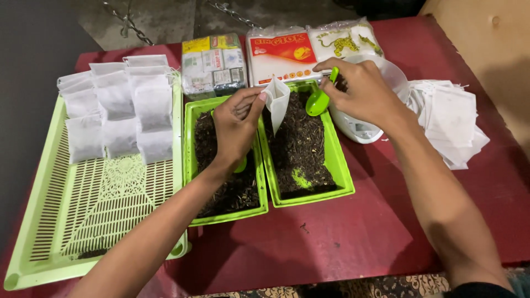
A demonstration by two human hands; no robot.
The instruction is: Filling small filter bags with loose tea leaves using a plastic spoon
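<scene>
Filter bag (277, 102), small and white, hangs open-mouthed over the right-hand green tray (342, 176) of dark loose tea, pinched by the left hand (236, 126). Right hand's (361, 91) fingers grip a green scoop (319, 99) beside its mouth. Filling looks underway; tipping in calls for a steady bag.

Left hand (234, 124) pinches open white paper pouch (276, 102) over two green trays (309, 196) of dark loose tea. Right hand (361, 91) holds green scoop (319, 99) just beside pouch mouth. Slotted green tray (83, 221) on left carries filled pouches (116, 105). Empty pouches (450, 118) piled right, white scale (359, 129) under right hand, packets (281, 52) behind, red table (359, 232).
</scene>
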